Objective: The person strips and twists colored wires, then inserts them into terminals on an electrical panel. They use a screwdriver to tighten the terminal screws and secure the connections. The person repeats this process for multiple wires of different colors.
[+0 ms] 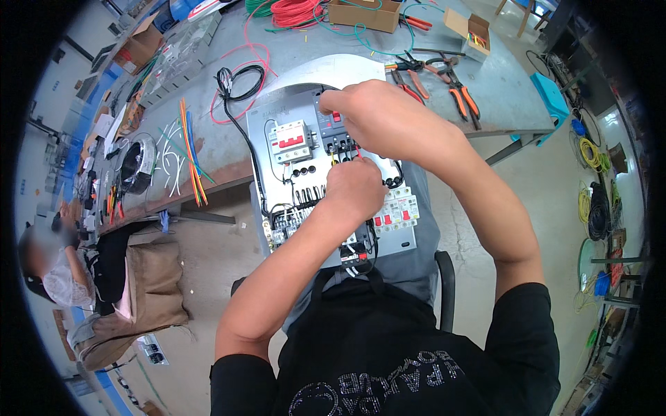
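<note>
A white metal mounting panel (260, 128) fitted with electrical parts lies across my lap, its far end against the workbench. My right hand (388, 118) is curled over the far right of a dark circuit breaker (331, 125) with a red switch; its fingertips are partly hidden. Just nearer to me, my left hand (354, 186) is closed at that breaker's lower terminals, beside short yellow and red wires. What either hand grips is hidden. A white breaker (290, 142) with red levers sits left of them. Several small breakers (395, 211) stand right of my left hand.
On the grey workbench (305, 45) lie pliers (461, 97), red wire coils (297, 12), a black cable (243, 83) and bundled coloured wires (191, 152). An open small box (468, 33) stands at the far right. Another person (62, 263) sits at the left. Cable coils (593, 156) line the right side.
</note>
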